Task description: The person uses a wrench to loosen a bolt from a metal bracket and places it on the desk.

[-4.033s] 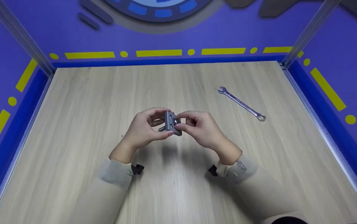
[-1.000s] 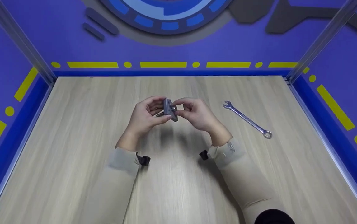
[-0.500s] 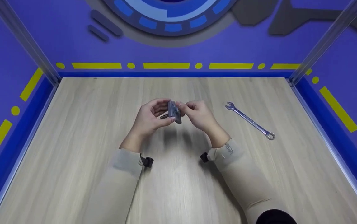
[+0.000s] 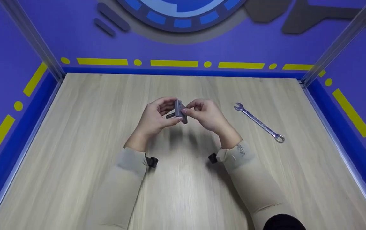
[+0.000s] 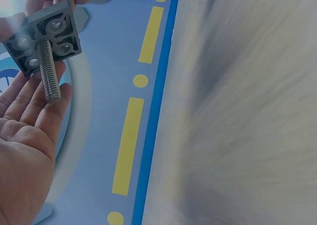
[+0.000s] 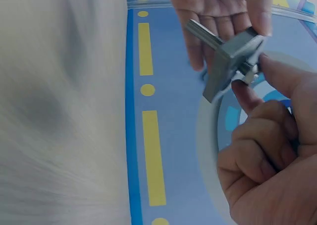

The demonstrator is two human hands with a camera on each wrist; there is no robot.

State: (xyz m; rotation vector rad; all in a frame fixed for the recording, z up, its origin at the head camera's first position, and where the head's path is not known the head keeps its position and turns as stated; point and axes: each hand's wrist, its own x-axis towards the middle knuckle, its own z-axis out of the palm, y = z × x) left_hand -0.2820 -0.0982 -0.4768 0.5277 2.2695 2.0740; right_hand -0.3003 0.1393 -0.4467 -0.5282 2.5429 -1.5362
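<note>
the left hand's [image 4: 152,118] fingers grip a gray block [image 6: 224,70]; the right hand's [image 4: 207,116] fingers pinch a metal bit [image 6: 246,68] on its right.

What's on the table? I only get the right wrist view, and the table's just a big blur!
Observer: The head view shows a metal wrench lying on the table, off to the right of the person's right hand.
Operator: Cool! Which end is closer to the person?
Observer: The ring end. The open end is nearer the back wall.
Operator: And what's on the flat side where the long rod sticks out?
Observer: The left wrist view shows four round holes, one near each corner of the plate, around the threaded rod.
</note>
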